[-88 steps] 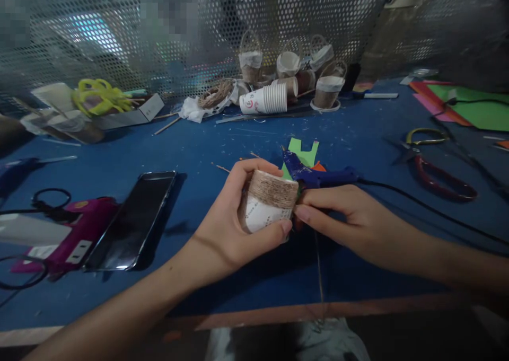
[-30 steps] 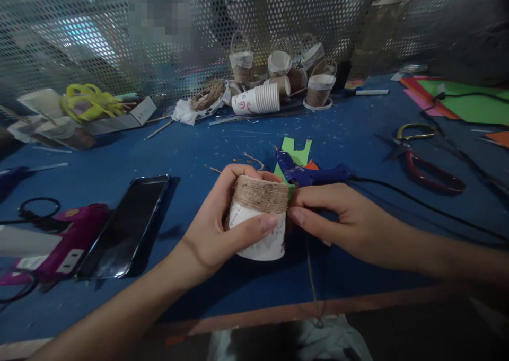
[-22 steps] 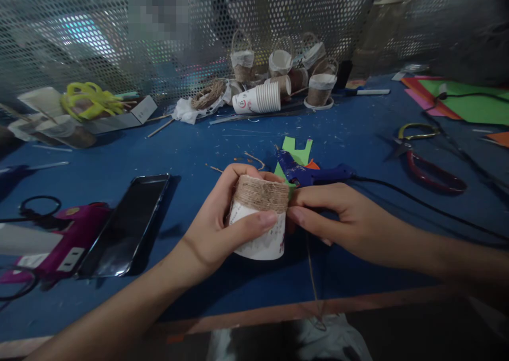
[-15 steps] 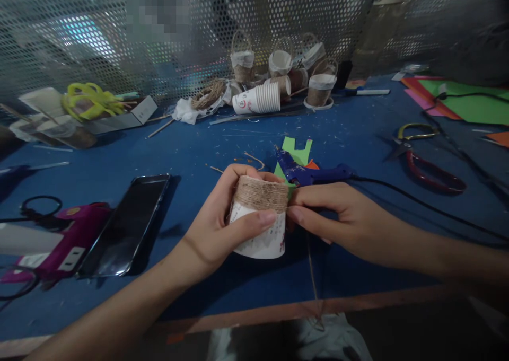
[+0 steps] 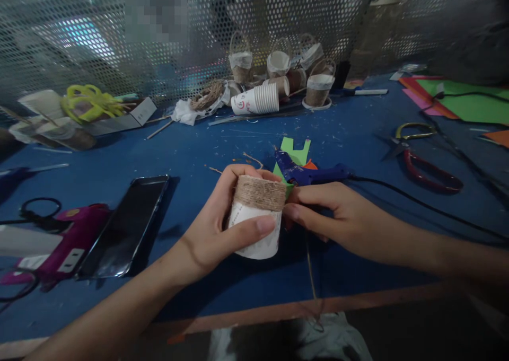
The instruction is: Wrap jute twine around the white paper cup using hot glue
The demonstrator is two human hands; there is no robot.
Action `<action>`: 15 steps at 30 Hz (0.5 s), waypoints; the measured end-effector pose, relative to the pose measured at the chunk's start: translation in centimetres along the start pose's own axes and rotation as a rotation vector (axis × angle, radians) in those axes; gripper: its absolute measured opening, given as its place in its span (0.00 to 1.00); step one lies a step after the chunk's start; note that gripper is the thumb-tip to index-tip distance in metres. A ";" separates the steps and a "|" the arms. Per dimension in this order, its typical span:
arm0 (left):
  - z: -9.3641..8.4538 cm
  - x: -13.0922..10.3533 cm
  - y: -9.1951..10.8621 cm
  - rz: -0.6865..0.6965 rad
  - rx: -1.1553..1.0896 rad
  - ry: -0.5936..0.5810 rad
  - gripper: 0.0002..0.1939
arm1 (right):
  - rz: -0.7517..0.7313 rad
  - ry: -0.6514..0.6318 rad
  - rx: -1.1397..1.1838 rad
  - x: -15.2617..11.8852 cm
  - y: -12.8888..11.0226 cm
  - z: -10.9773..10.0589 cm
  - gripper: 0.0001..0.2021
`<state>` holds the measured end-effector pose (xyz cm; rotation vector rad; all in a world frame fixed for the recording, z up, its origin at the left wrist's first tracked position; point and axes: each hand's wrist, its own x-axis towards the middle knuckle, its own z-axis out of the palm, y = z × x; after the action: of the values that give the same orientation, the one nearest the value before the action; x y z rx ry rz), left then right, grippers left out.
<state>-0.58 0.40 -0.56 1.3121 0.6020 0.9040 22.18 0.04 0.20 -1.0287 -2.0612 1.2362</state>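
Observation:
My left hand point(image 5: 222, 223) is wrapped round a white paper cup point(image 5: 254, 244), its thumb across the front. Brown jute twine point(image 5: 260, 192) is coiled in tight rows round the cup's upper band. At the cup's right side my right hand point(image 5: 334, 212) pinches, with thumb and forefinger close together. From below that hand a loose strand of twine point(image 5: 310, 265) hangs down past the table edge to the lap. Just behind the hands a blue glue gun point(image 5: 302, 174) lies on green paper point(image 5: 296, 150); the tips of my right fingers are partly hidden behind the cup.
A black phone point(image 5: 127, 223) and a magenta power strip point(image 5: 79, 239) lie at left. Red-handled scissors point(image 5: 425, 165) and coloured paper sheets point(image 5: 465, 101) are at right. Stacked paper cups point(image 5: 258, 99), small baskets point(image 5: 319, 89) and a twine coil point(image 5: 209, 95) stand along the perforated screen point(image 5: 254, 16).
The cup has turned slightly in my left hand, so its printed marks have shifted. Both hands keep nearly the same place, my right fingers still against the cup's side.

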 end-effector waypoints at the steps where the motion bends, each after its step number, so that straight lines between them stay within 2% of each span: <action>1: 0.1 0.0 0.1 -0.009 -0.009 0.004 0.18 | 0.028 -0.003 0.054 0.0 0.1 0.1 0.11; 3: 0.3 0.1 0.3 -0.046 -0.047 0.032 0.16 | 0.082 -0.003 0.186 0.1 0.2 0.2 0.05; 6: 0.9 0.2 0.7 -0.100 -0.091 0.113 0.19 | 0.117 0.009 0.308 0.2 0.4 0.3 0.11; 10: 1.3 0.5 1.0 -0.104 -0.092 0.173 0.25 | 0.106 0.026 0.317 0.4 0.3 0.3 0.14; 15: 1.4 1.0 1.1 -0.125 -0.183 0.186 0.23 | 0.069 0.047 0.263 0.4 0.1 0.3 0.12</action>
<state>0.83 0.50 0.88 1.0220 0.7202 0.9611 21.74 0.19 0.00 -1.0005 -1.7823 1.4578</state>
